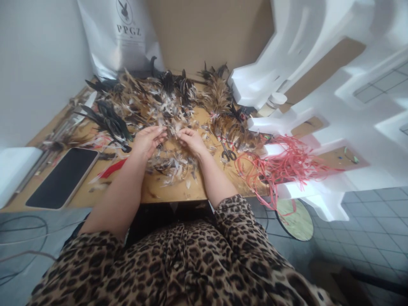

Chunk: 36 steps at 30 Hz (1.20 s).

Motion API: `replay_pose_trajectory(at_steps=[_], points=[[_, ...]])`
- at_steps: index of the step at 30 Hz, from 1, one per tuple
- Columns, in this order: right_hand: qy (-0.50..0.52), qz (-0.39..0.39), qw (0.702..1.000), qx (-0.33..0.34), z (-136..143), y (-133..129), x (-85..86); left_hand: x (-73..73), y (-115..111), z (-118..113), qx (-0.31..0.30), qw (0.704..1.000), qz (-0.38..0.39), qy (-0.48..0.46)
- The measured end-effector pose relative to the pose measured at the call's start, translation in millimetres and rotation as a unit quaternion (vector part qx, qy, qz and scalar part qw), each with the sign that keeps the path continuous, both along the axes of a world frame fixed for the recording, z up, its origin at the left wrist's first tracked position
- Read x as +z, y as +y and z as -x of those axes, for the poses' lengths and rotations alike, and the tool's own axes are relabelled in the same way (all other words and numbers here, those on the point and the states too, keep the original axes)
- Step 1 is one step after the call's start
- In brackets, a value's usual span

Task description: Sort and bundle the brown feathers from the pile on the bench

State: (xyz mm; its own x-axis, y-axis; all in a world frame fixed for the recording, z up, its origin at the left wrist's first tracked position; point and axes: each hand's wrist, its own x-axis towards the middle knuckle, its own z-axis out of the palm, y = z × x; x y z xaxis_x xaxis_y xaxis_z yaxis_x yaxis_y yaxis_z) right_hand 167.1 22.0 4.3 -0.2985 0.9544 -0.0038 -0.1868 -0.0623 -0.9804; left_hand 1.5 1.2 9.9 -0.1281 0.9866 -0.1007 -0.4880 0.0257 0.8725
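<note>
Over the middle of the wooden table, my left hand (149,141) is closed in a pinch, and whatever is between its fingertips is too small to make out. Facing it a short distance away, my right hand (192,141) pinches a pale feather (174,126) between thumb and fingers. Behind both hands spreads a heap of loose brown, white and black feathers (143,100). Small pale feathers (175,165) lie scattered on the table between my forearms. A bundle of long black feathers (110,121) rests just beyond my left hand.
Scissors with black handles (228,154) lie right of my right hand, near brown feather bundles (236,131). Red ribbon strips (293,159) hang over white foam pieces (255,85). At left are a phone (63,178) and red strip (113,168). A white bag (124,46) stands behind.
</note>
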Motion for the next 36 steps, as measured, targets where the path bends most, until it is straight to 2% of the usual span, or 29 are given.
replay_pose_trajectory(at_steps=[2,7,13,23,29,36], points=[[0.026,0.025,0.999,0.024,-1.9,-0.1,1.1,1.7,-1.2,-0.8,0.009,0.999,-0.028,0.032],[0.088,0.088,0.988,0.096,-4.7,-2.8,5.9,3.6,-5.1,-5.3,-0.015,0.992,-0.061,0.113],[0.102,0.107,0.984,0.102,-5.8,-2.5,4.8,2.0,-5.6,-8.7,-0.036,0.993,-0.021,0.11],[0.046,0.029,0.994,0.095,-1.2,-1.4,-1.7,-2.7,1.9,-2.1,-0.082,0.993,0.062,-0.063],[0.008,-0.018,0.995,0.097,5.2,-6.6,0.7,-1.2,0.4,-5.1,-0.08,0.99,0.091,-0.066],[-0.048,-0.084,0.995,0.017,8.6,-8.4,3.0,-5.5,-0.5,-7.4,-0.103,0.993,0.063,-0.019]])
